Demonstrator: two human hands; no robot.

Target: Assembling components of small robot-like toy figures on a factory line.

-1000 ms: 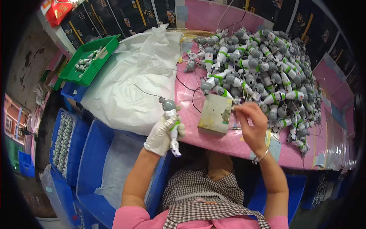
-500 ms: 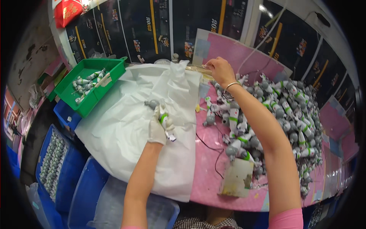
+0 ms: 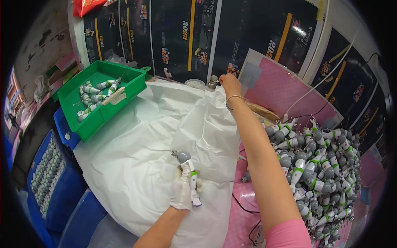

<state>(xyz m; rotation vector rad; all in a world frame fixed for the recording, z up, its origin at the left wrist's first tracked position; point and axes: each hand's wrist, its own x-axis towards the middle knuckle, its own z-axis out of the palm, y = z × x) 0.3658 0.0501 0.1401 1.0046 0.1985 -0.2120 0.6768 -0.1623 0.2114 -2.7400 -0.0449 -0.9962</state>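
In my left hand [image 3: 182, 190], which wears a white glove, is a toy arm [image 3: 193, 180] with a grey ball end, a white body and a bright green band. My left fingers are closed round it, low over the white sheet [image 3: 136, 161]. A thin wire-like strand sticks out beyond the ball end. My bare right hand [image 3: 230, 84] is stretched to the far edge of the table. Its fingers are pinched beside a small grey round pot [image 3: 214, 81]; whatever lies between the fingertips is too small to make out.
Many similar toy arms lie heaped [image 3: 318, 173] on the pink table at right. A green tray [image 3: 132, 89] with several more stands at far left. Blue crates [image 3: 70, 186] sit lower left, one filled with rows of grey parts. A white bowl [image 3: 194, 84] and leaning pink board [image 3: 285, 82] are behind.
My right hand has moved left and farther back, from beside the pink board to the small pot. My left hand still holds the toy arm, now nearer to me. The view has shifted.
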